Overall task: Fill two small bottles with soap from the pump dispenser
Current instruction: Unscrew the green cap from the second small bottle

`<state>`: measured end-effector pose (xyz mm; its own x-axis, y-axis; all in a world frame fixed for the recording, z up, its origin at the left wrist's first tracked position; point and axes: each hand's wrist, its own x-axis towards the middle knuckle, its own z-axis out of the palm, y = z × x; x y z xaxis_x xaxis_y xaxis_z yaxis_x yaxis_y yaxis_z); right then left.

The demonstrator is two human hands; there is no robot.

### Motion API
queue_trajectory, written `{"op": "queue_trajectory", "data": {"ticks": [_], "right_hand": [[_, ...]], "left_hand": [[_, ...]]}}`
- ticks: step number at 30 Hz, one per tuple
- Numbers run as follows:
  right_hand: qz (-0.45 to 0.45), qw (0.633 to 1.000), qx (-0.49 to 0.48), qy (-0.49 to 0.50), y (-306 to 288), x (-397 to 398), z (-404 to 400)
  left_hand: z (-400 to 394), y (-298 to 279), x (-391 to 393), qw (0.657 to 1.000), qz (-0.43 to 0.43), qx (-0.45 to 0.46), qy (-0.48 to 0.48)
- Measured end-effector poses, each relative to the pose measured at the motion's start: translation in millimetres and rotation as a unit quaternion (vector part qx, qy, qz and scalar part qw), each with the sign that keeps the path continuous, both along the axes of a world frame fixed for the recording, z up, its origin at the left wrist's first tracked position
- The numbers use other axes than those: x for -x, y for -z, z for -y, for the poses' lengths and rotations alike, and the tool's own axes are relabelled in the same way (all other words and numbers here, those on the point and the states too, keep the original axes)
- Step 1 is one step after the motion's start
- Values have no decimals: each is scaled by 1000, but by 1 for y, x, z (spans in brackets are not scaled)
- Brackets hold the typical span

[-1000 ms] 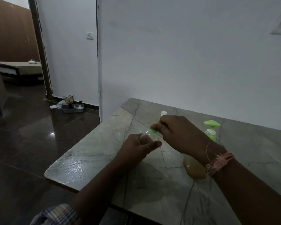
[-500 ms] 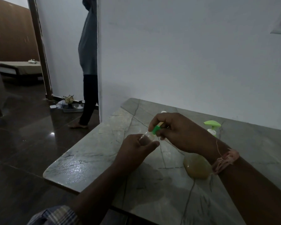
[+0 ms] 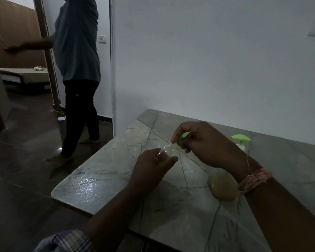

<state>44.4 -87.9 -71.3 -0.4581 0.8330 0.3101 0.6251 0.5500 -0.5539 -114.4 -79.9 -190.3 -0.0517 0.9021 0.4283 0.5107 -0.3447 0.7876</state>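
The left hand grips a small bottle; just above it, the right hand pinches its green cap.

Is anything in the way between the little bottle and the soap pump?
Yes. The right hand, pinching the green cap, and its wrist lie between the little bottle held by the left hand and the soap pump, hiding much of the pump.

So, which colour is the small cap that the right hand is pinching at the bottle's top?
Green: the small plastic cap, seen in the head view.
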Motion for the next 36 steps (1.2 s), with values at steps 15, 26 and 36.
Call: {"op": "queue_trajectory", "data": {"ticks": [15, 26, 36], "right_hand": [[-101, 971, 40, 215, 107, 24, -35], [-112, 970, -23, 217, 92, 23, -21], [-163, 939, -212, 216, -45, -28, 24]], "left_hand": [[7, -7, 2, 987, 142, -13, -71], [9, -4, 0, 990, 136, -16, -10], [13, -6, -13, 978, 164, -6, 132]]}}
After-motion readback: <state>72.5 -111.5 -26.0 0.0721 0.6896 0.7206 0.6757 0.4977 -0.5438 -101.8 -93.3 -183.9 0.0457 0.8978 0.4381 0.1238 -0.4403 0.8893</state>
